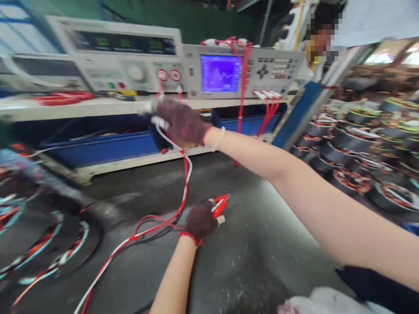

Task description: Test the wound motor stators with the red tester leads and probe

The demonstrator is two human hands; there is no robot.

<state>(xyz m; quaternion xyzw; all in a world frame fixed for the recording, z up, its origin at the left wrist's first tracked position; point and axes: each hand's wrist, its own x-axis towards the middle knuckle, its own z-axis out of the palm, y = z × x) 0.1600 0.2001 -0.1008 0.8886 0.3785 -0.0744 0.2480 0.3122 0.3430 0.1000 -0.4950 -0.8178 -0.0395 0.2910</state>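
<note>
My left hand [201,220], in a dark glove with a red cuff, is closed around a red alligator clip [220,206] just above the dark bench top. The clip's metal tip points away to the right. My right hand [183,121], gloved the same way, reaches across to the shelf edge below the tester with green digits [121,43]. Motion smears its fingertips, so I cannot make out whether they grip anything. A white and red cable pair [186,183] runs from below my right hand down the bench, passing left of my left hand.
A second instrument with a blue waveform screen [221,73] stands on the shelf [114,104]. Blue bins [111,148] sit underneath. Wound motor stators [347,148] are stacked at the right; more coils [65,244] lie at the left. Another person [322,37] is behind.
</note>
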